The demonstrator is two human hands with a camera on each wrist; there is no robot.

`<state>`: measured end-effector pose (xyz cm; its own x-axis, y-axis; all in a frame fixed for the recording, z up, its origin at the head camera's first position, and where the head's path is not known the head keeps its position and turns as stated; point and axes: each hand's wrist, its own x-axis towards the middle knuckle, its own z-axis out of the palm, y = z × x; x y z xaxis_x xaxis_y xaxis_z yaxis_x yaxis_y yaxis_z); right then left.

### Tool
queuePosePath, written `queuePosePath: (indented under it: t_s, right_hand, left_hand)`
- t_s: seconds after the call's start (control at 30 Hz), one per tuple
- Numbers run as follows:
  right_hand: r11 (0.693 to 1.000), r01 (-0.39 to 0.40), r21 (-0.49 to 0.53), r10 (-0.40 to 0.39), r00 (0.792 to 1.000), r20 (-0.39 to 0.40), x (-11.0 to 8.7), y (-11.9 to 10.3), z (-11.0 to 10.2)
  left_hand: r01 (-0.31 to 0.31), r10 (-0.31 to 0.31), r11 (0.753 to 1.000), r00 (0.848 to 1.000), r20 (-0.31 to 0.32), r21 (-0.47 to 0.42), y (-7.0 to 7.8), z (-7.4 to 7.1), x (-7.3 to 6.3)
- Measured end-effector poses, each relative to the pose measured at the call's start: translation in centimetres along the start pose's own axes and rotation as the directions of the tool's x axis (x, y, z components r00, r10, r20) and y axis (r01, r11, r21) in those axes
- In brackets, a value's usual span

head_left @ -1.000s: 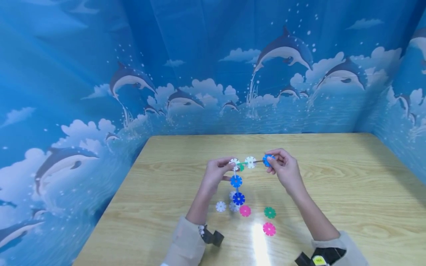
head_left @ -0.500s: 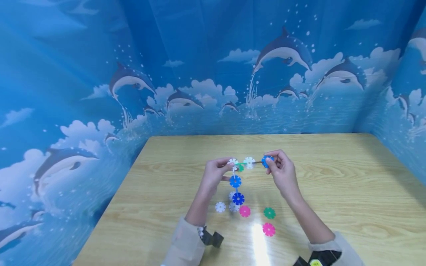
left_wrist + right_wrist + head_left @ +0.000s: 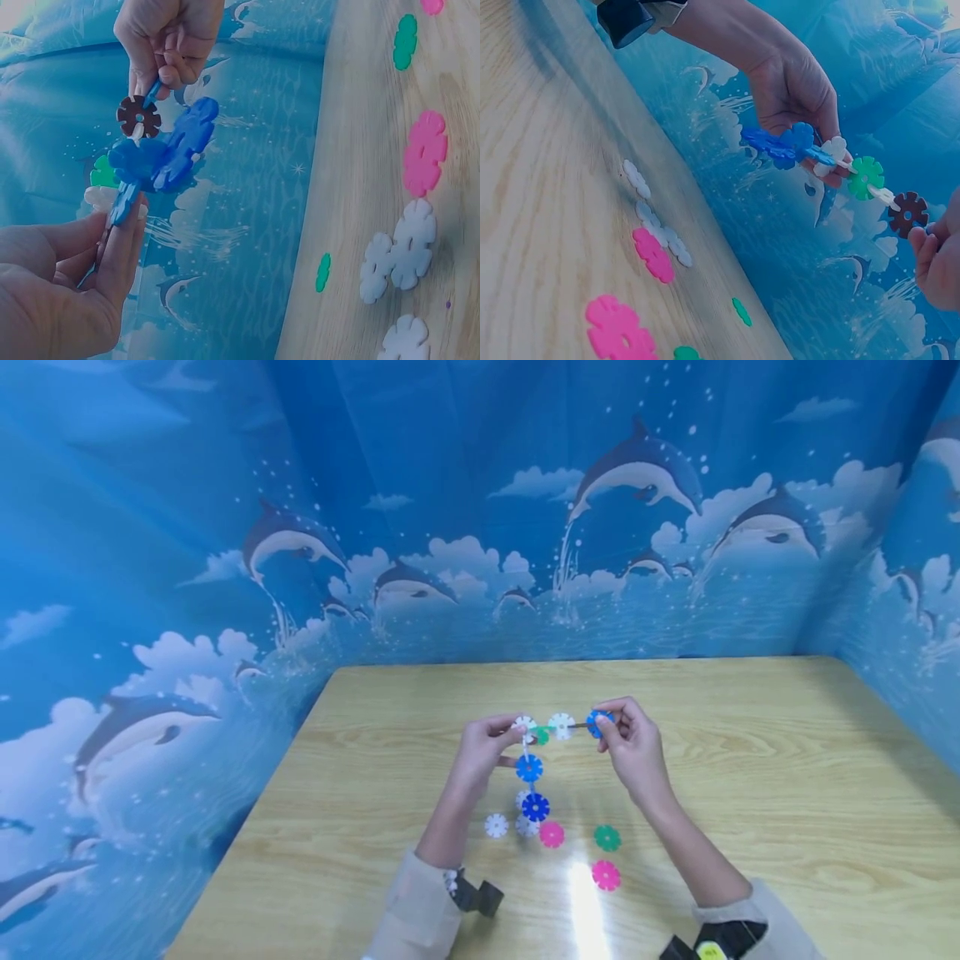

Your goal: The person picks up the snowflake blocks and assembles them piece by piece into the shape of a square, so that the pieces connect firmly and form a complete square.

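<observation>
Notched plastic discs are joined into an L-shaped chain held above the table. At its corner my left hand point(image 3: 480, 756) pinches a white disc point(image 3: 524, 724). From there a light blue disc point(image 3: 528, 768) and a dark blue disc point(image 3: 536, 807) run toward me. The other arm goes right through a green disc point(image 3: 866, 178), a white disc point(image 3: 561, 726) and a brown disc point(image 3: 908, 214). At that end my right hand point(image 3: 636, 752) pinches a blue disc point(image 3: 598, 723) between thumb and fingers. In the right wrist view this hand mostly hides that disc.
Loose on the wooden table point(image 3: 787, 793) lie a white disc point(image 3: 496, 825), more white discs partly behind the chain, a pink disc point(image 3: 552, 834), a green disc point(image 3: 607, 838) and another pink disc point(image 3: 606, 875). A dolphin-print curtain point(image 3: 465, 485) stands behind the table.
My right hand has shifted slightly left with the blue disc, and the chain has drifted left a little with it. Both hands keep their grips; the loose discs stay put.
</observation>
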<state>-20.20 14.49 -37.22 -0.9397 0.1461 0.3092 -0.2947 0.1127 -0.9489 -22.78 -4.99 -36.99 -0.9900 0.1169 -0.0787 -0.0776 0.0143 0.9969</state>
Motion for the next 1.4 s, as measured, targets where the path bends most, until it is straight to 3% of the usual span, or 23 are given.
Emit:
queuePosePath:
  t_s: [0.4,0.5,0.57,0.63,0.8,0.97,1.1,1.23,1.33,1.4]
  right_hand:
    - [1.000,-0.008,-0.007,0.008,0.998,0.060,0.7,-0.4,-0.9]
    - [0.999,-0.023,-0.023,0.024,0.996,0.081,0.8,-0.4,-1.0]
    - [0.997,-0.043,-0.064,0.051,0.989,0.136,0.7,-0.4,-0.9]
    - [0.989,-0.050,-0.140,0.081,0.971,0.225,0.5,-0.2,-0.6]
    - [0.965,0.003,-0.261,0.113,0.897,0.427,-0.2,0.2,0.5]
    - [0.970,0.006,-0.245,0.107,0.888,0.446,-0.5,0.6,1.0]
    - [0.970,-0.019,-0.241,0.127,0.887,0.443,-0.3,0.8,0.7]
    - [0.973,-0.047,-0.228,0.153,0.868,0.473,0.1,0.7,0.0]
    - [0.973,-0.060,-0.224,0.173,0.832,0.528,0.5,0.5,-0.7]
    - [0.971,-0.059,-0.233,0.186,0.797,0.575,0.7,0.3,-1.3]
  left_hand:
    - [-0.012,0.015,0.997,0.999,0.042,-0.078,-0.1,-0.1,0.2]
    - [-0.032,0.036,0.990,0.999,0.025,-0.137,-0.1,0.2,0.3]
    - [-0.043,0.042,0.981,0.999,-0.005,-0.189,-0.2,0.4,0.3]
    - [-0.067,0.060,0.969,0.998,-0.037,-0.238,-0.2,0.6,0.3]
    - [-0.120,0.089,0.936,0.990,-0.108,-0.332,-0.5,1.0,0.3]
    - [-0.143,0.095,0.919,0.985,-0.144,-0.367,-0.5,1.2,0.2]
    - [-0.129,0.091,0.921,0.989,-0.119,-0.367,-0.4,1.1,0.2]
    - [-0.110,0.089,0.935,0.993,-0.077,-0.336,-0.2,0.7,0.4]
    - [-0.103,0.091,0.960,0.994,-0.059,-0.261,0.1,0.0,0.5]
    - [-0.106,0.101,0.973,0.994,-0.034,-0.206,0.2,-0.6,0.6]
